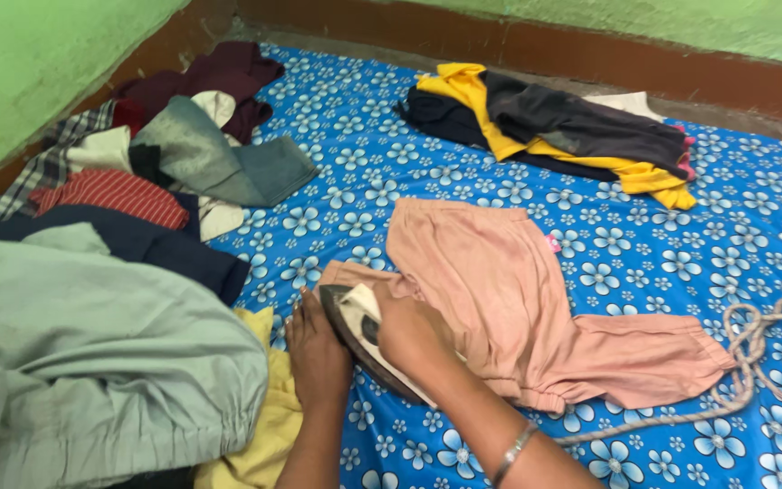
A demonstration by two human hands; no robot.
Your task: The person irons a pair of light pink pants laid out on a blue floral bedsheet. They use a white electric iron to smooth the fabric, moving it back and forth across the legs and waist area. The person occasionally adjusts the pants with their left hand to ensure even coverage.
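- Pressing a pair of pink trousers, a person works an electric iron over the waist end of the garment, which lies spread on a blue bedsheet printed with white flowers.
- The right hand is closed around the iron's handle, with a metal bangle on the forearm behind it; the left hand rests flat, fingers extended and holding nothing, just beside the iron at the garment's edge.
- The iron sits at the near left corner of the trousers, tilted on its side edge so its dark soleplate partly shows; its braided cord trails off to the right across the sheet.
- The work looks to be in its early stretch: the trousers still show folds and creases along the legs, and the gathered cuff at the right end appears untouched.
- A heap of garments waits on the left, among them a pale green piece, a red striped one, a checked one and a grey-green one, all rumpled and seemingly not yet pressed.
- A second bundle of yellow, dark grey and navy clothing lies at the far side of the sheet, well apart from the hands; whether it has been ironed cannot be told.
- A yellow cloth lies bunched under the left forearm.
- The trousers are a soft, thin-looking salmon pink fabric, with an elastic waist.
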